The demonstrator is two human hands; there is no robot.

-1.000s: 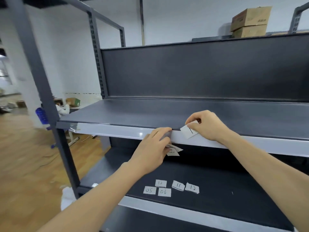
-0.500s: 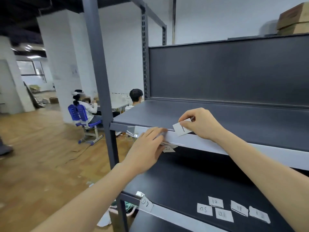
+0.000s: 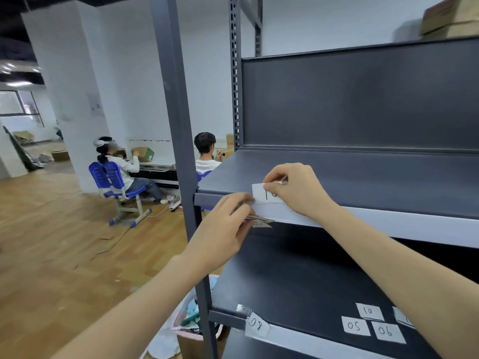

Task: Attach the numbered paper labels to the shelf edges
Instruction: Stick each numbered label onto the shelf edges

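The right hand (image 3: 298, 189) pinches a label (image 3: 261, 194) against the front edge (image 3: 388, 224) of the upper shelf (image 3: 363, 182), near its left end. The left hand (image 3: 223, 229) is curled just below the edge, gripping a few more labels (image 3: 259, 222) between its fingers. Loose slips (image 3: 373, 323) lie on the lower shelf (image 3: 298, 288), and one marked 08 (image 3: 256, 324) sits on that shelf's front corner.
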